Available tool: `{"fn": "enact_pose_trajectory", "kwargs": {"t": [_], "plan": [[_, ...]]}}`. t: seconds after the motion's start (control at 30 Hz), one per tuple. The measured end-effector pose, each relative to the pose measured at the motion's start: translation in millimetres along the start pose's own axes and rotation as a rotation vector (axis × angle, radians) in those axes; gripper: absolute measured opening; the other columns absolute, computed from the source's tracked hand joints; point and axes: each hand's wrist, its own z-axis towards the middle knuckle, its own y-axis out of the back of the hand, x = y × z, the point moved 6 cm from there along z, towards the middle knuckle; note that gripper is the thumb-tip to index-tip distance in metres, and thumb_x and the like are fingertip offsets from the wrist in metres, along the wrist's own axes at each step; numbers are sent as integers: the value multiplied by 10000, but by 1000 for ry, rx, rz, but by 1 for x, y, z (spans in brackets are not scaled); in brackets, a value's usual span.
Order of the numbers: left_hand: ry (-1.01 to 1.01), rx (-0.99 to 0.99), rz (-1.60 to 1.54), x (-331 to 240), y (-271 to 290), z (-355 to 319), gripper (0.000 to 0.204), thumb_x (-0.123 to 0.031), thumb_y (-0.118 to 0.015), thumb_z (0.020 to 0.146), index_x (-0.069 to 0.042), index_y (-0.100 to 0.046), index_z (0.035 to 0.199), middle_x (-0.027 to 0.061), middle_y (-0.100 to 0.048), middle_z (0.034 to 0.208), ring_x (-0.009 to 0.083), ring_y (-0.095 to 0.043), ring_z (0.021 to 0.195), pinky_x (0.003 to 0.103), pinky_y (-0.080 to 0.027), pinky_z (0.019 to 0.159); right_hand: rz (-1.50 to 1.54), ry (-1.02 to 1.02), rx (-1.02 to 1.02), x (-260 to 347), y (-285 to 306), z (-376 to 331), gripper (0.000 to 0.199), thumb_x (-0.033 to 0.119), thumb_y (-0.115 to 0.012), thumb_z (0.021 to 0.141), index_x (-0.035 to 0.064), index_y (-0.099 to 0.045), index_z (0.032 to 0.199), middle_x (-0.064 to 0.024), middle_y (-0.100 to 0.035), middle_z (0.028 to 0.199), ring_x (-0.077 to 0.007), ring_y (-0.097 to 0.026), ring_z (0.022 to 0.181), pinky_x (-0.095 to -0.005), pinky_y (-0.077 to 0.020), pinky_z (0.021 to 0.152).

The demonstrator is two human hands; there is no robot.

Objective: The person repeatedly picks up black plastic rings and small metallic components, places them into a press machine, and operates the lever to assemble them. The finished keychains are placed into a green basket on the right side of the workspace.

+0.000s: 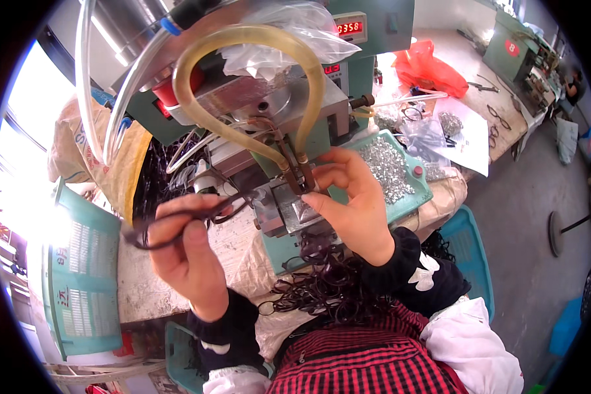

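Note:
My left hand [194,266] grips a dark plastic eyeglass frame [140,238], slightly blurred, whose far end reaches the left side of the machine's metal fixture [284,205]. At the fixture's right side, my right hand [360,207] has its thumb and forefinger pinched close below the two dark prongs [294,176] of the machine. Whatever sits between those fingertips is too small or hidden to make out. A yellowish hose [185,75] loops down to the prongs. Several dark eyeglass frames [328,282] lie heaped by my lap, just below the fixture.
A teal tray [419,202] of small silvery metal parts [386,165] stands right of the machine. A green basket [85,276] is at the left, a blue basket [471,249] beside my right arm. Further right are a red plastic bag [430,69] and loose eyeglass frames [498,117].

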Motion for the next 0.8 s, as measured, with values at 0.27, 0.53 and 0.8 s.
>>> {"fn": "enact_pose_trajectory", "kwargs": {"t": [0.27,0.53,0.8], "plan": [[-181,325,243,-14,-37,-34,162,9,-716,856,-60,-759,996,121,-769,993,228,-720,843,342,-558,809,-683,391,87,7,41,1,267,74,-709,815,54,-721,1081,-160,-700,1129,-331,-652,1128,-430,-505,984],[-300,647,444,-5,-70,-58,424,-22,-795,651,-152,-789,1055,35,-732,1159,259,-711,1012,439,-576,966,-1233,406,-194,-61,126,-1,142,89,-752,748,85,-730,888,-188,-654,1145,-406,-582,1196,-472,-477,1001],[-81,541,428,-14,-61,-84,351,-72,-779,795,-134,-755,1140,84,-690,1284,278,-676,1135,490,-475,1099,-1134,338,-55,-68,84,33,95,60,-694,786,31,-685,876,-157,-683,938,-370,-647,957,-450,-511,839]]}}
